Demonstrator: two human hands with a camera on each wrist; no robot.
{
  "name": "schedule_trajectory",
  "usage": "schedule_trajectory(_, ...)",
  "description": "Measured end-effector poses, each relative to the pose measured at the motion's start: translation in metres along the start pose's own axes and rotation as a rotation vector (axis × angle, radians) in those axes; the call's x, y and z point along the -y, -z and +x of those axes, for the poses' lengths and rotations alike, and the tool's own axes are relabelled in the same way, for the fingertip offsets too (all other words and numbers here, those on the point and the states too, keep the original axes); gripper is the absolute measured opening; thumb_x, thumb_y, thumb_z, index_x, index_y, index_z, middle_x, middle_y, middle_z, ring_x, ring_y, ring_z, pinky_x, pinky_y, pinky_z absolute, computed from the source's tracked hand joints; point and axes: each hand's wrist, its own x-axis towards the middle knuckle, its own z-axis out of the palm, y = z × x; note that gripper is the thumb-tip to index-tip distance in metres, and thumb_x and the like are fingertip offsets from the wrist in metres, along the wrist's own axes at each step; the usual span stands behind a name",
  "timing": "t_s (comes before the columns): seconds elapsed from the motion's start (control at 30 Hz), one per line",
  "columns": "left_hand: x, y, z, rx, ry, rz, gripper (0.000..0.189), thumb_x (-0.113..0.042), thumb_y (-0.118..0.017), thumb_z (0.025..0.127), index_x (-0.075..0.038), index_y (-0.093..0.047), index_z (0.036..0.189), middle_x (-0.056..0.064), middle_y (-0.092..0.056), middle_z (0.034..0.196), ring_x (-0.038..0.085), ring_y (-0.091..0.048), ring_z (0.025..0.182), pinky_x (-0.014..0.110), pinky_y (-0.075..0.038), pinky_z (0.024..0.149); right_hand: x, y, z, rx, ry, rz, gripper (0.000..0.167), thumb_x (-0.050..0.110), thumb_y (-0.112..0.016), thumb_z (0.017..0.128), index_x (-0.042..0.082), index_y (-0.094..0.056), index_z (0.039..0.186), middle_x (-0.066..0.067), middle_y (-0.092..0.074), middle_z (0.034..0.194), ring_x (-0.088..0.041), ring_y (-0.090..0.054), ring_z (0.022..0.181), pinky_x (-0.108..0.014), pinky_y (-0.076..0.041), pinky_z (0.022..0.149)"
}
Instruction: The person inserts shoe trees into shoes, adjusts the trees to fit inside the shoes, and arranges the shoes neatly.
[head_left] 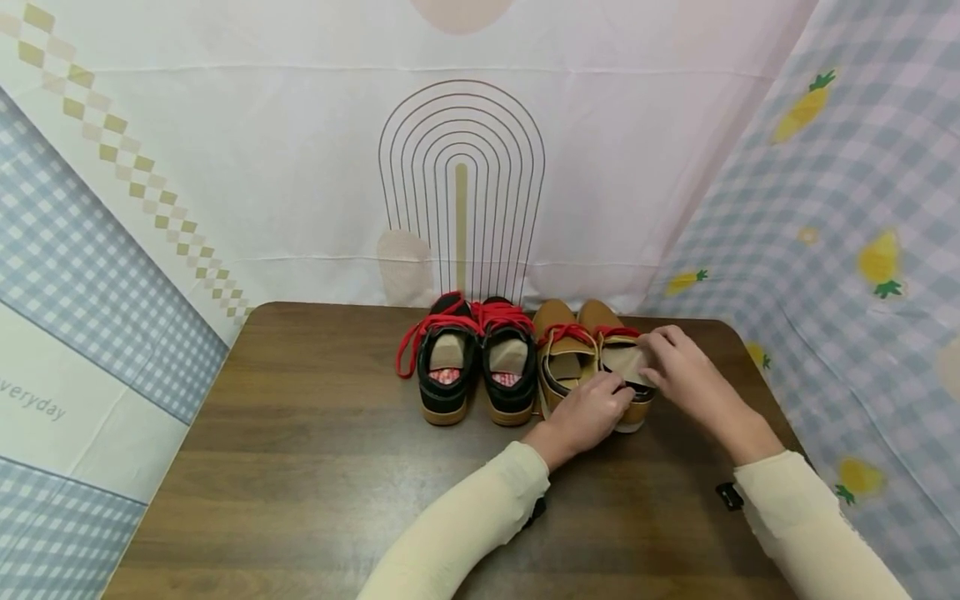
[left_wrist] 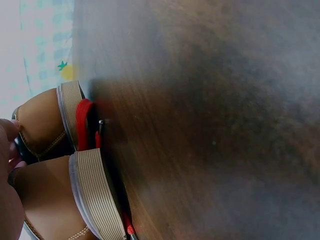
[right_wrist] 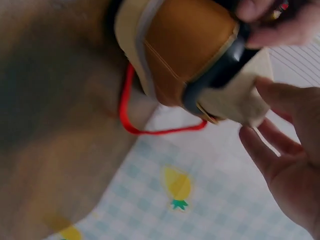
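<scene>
A pair of tan shoes with red laces stands at the back right of the table. My left hand [head_left: 588,410] reaches over the left tan shoe [head_left: 553,315] and grips the heel collar of the right tan shoe [right_wrist: 187,40]. From that shoe's opening sticks out a beige cloth-like piece [right_wrist: 240,97], its outer end pinched between thumb and fingers of my right hand [head_left: 682,371]. The piece's inner end is hidden in the shoe. Another beige piece [head_left: 566,367] shows inside the left tan shoe.
Left of the tan pair stand two black shoes with red laces, one [head_left: 444,396] beside the other [head_left: 510,400], each with beige inside. A patterned cloth [head_left: 315,183] hangs behind the wooden table [head_left: 322,492]. Checked cloth [head_left: 840,317] borders the right side.
</scene>
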Motion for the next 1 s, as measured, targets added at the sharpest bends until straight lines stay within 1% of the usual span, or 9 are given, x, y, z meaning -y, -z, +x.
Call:
schedule_trajectory(0.03, 0.000, 0.000, 0.000, -0.004, -0.002, -0.004, 0.025, -0.016, -0.051, 0.107, -0.014, -0.076, 0.112, 0.000, -0.068, 0.104, 0.012, -0.066, 0.095, 0.022, -0.055, 0.087, 0.000, -0.004, -0.002, -0.051, 0.002, -0.005, 0.042, -0.002, -0.084, 0.081, -0.005, -0.063, 0.118, -0.026, -0.058, 0.115, -0.038, -0.062, 0.097, -0.051, -0.056, 0.076)
schedule_trajectory(0.1, 0.000, -0.001, 0.000, -0.013, -0.003, -0.008, 0.025, -0.016, -0.051, 0.107, -0.014, -0.076, 0.111, 0.000, -0.069, 0.104, 0.013, -0.066, 0.096, 0.022, -0.055, 0.087, 0.000, -0.011, -0.005, -0.125, -0.007, -0.003, 0.041, -0.005, -0.085, 0.078, -0.005, -0.064, 0.113, -0.024, -0.058, 0.108, -0.036, -0.061, 0.091, -0.049, -0.055, 0.072)
schedule_trajectory(0.17, 0.000, -0.001, 0.001, -0.016, -0.004, -0.006, 0.025, -0.016, -0.051, 0.107, -0.015, -0.076, 0.111, 0.000, -0.069, 0.105, 0.012, -0.066, 0.097, 0.022, -0.055, 0.089, -0.002, -0.016, -0.008, -0.160, -0.037, 0.007, 0.036, -0.007, -0.084, 0.078, -0.005, -0.065, 0.109, -0.023, -0.057, 0.105, -0.033, -0.061, 0.086, -0.048, -0.056, 0.069)
schedule_trajectory(0.3, -0.001, -0.002, 0.000, -0.022, -0.005, 0.002, 0.025, -0.016, -0.052, 0.108, -0.015, -0.077, 0.110, 0.000, -0.070, 0.107, 0.012, -0.066, 0.099, 0.022, -0.055, 0.091, -0.006, -0.025, -0.011, -0.187, -0.070, 0.037, 0.028, -0.008, -0.081, 0.081, -0.004, -0.067, 0.104, -0.021, -0.058, 0.102, -0.032, -0.064, 0.084, -0.048, -0.058, 0.069)
schedule_trajectory(0.4, -0.001, -0.002, 0.000, -0.034, -0.014, 0.015, 0.024, -0.016, -0.053, 0.107, -0.015, -0.077, 0.108, 0.000, -0.071, 0.106, 0.013, -0.066, 0.098, 0.023, -0.055, 0.091, -0.009, -0.032, -0.012, -0.223, -0.063, 0.034, 0.029, -0.006, -0.084, 0.079, -0.004, -0.069, 0.102, -0.020, -0.061, 0.100, -0.033, -0.063, 0.083, -0.048, -0.056, 0.068)
schedule_trajectory(0.57, 0.001, -0.002, 0.000, -0.054, -0.018, 0.038, 0.023, -0.015, -0.055, 0.106, -0.016, -0.077, 0.106, -0.001, -0.071, 0.106, 0.013, -0.065, 0.097, 0.023, -0.053, 0.091, -0.011, -0.042, -0.012, -0.265, -0.016, 0.018, 0.034, -0.002, -0.089, 0.073, -0.003, -0.069, 0.101, -0.020, -0.062, 0.100, -0.037, -0.059, 0.086, -0.050, -0.051, 0.071)
schedule_trajectory(0.7, 0.002, -0.003, 0.001, -0.039, -0.018, 0.026, 0.025, -0.015, -0.053, 0.107, -0.016, -0.077, 0.107, -0.002, -0.071, 0.105, 0.012, -0.064, 0.097, 0.022, -0.052, 0.090, -0.012, -0.047, -0.012, -0.268, 0.025, 0.007, 0.036, -0.005, -0.089, 0.072, -0.001, -0.068, 0.100, -0.019, -0.063, 0.102, -0.039, -0.060, 0.088, -0.050, -0.053, 0.072)
schedule_trajectory(0.83, 0.001, -0.001, 0.000, -0.015, -0.026, 0.013, 0.026, -0.017, -0.051, 0.108, -0.017, -0.077, 0.109, -0.003, -0.070, 0.105, 0.011, -0.064, 0.097, 0.021, -0.052, 0.090, -0.014, -0.052, -0.015, -0.280, 0.042, 0.006, 0.033, -0.007, -0.088, 0.073, 0.000, -0.070, 0.099, -0.018, -0.065, 0.101, -0.038, -0.061, 0.089, -0.050, -0.054, 0.072)
schedule_trajectory(1.0, 0.001, 0.001, 0.000, -0.018, -0.022, 0.026, 0.024, -0.018, -0.053, 0.107, -0.018, -0.077, 0.108, -0.003, -0.070, 0.106, 0.011, -0.065, 0.099, 0.021, -0.053, 0.092, -0.015, -0.056, -0.017, -0.304, 0.070, 0.014, 0.027, -0.007, -0.085, 0.076, 0.001, -0.072, 0.099, -0.017, -0.067, 0.102, -0.036, -0.062, 0.091, -0.050, -0.055, 0.073)
